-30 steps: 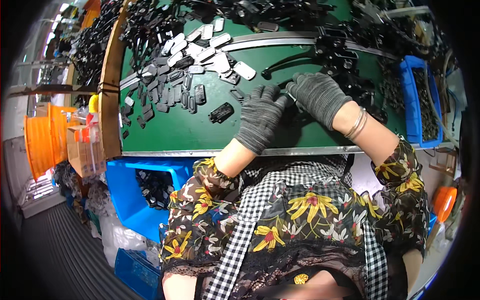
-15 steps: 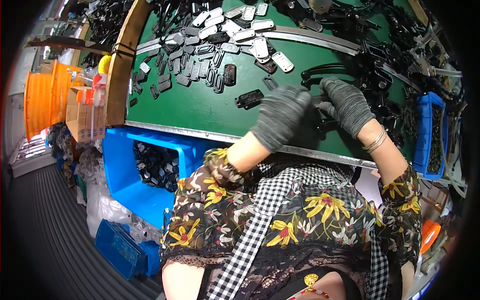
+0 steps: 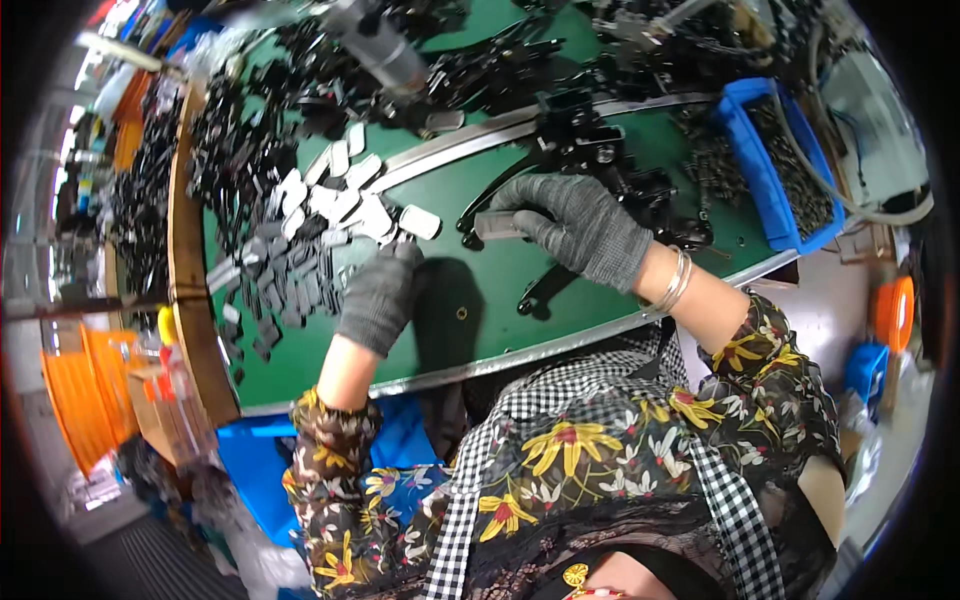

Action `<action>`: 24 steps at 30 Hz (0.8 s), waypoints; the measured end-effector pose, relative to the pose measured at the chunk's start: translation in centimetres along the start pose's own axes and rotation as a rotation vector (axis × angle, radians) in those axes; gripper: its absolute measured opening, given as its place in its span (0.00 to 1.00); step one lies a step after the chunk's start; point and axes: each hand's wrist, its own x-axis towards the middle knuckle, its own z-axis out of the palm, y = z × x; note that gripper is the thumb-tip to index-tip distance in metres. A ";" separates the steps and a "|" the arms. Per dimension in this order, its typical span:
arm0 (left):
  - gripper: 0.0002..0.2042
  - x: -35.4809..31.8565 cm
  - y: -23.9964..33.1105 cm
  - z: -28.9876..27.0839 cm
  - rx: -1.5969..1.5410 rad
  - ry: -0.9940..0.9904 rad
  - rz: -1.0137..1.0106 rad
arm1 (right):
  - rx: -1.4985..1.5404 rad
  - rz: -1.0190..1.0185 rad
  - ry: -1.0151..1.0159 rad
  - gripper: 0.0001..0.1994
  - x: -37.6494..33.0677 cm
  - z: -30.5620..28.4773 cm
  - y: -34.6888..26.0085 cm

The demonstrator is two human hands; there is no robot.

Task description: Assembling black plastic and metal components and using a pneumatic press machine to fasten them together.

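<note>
My right hand point(image 3: 585, 232), in a dark grey knit glove, pinches a small grey rectangular plate point(image 3: 496, 226) between thumb and fingers. Just beyond it a curved black lever point(image 3: 492, 196) lies on the green table, and another black lever point(image 3: 540, 290) is nearer to me. My left hand point(image 3: 380, 298), gloved alike, is at the right edge of a heap of small plates, fingers drawn together; whatever they hold is hidden. White plates point(image 3: 345, 195) lie beyond it, dark grey plates point(image 3: 295, 280) to its left. A small brass-coloured ring point(image 3: 462, 313) sits on the bare green surface.
A metal strip point(image 3: 450, 150) crosses the green table point(image 3: 480, 345). Piles of black metal parts point(image 3: 610, 160) lie beyond. A blue bin point(image 3: 790, 170) of small dark pieces stands at the right, a wooden edge board point(image 3: 187, 260) at the left. A blue crate point(image 3: 255, 460) sits below.
My hands have moved apart: the left has gone to the plate heap, while the right now shows a grey plate in its fingers. The whole view has turned and shifted.
</note>
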 end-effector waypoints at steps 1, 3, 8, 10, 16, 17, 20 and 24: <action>0.12 -0.2 1.0 -0.3 -0.326 0.134 0.107 | -0.008 0.010 0.026 0.12 -0.2 -0.4 0.1; 0.12 0.1 3.8 -1.6 -0.945 0.227 0.201 | -0.073 0.035 0.107 0.10 -1.0 -1.3 -0.5; 0.11 3.5 10.1 -4.1 -0.955 0.471 0.181 | 0.501 0.363 0.200 0.10 -1.2 -2.5 -2.7; 0.11 4.4 10.9 -3.9 -0.923 0.495 0.282 | 0.582 0.425 0.247 0.10 -1.8 -3.0 -2.4; 0.12 6.1 13.1 -4.1 -1.227 0.295 0.178 | 0.550 0.356 0.353 0.14 -2.9 -4.5 -2.5; 0.12 6.3 13.2 -4.3 -1.159 0.273 0.175 | 0.592 0.393 0.366 0.13 -2.9 -5.0 -3.0; 0.12 6.4 13.8 -4.8 -0.976 0.327 0.245 | 0.487 0.369 0.372 0.13 -3.4 -5.5 -2.7; 0.12 6.2 14.5 -5.0 -1.123 0.341 0.247 | 0.455 0.437 0.293 0.12 -3.4 -6.8 -2.4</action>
